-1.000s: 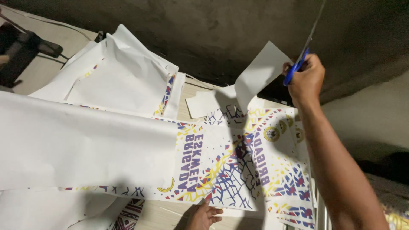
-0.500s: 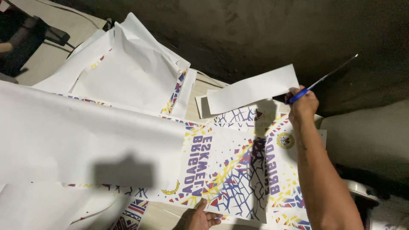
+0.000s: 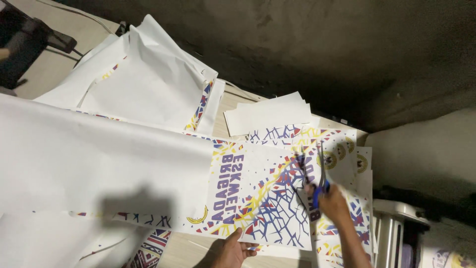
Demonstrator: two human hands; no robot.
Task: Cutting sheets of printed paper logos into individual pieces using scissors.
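Note:
A long printed sheet (image 3: 248, 191) with blue, red and yellow patterns and a large white blank part lies across the table. My left hand (image 3: 232, 250) pinches its near edge at the bottom of the view. My right hand (image 3: 333, 202) grips blue-handled scissors (image 3: 321, 173), blades pointing away from me over the sheet's right end. White cut strips (image 3: 267, 115) lie at the far side of the sheet.
Crumpled white and printed sheets (image 3: 148, 79) pile at the back left. More printed pieces (image 3: 359, 164) lie at the right. A dark wall (image 3: 322, 54) rises behind the table. A white machine (image 3: 396, 233) stands at the lower right. A dark object (image 3: 20, 47) sits top left.
My right hand has come down from the far edge with the scissors, back onto the sheet's right end. The white strip it lifted now lies on the pile at the back.

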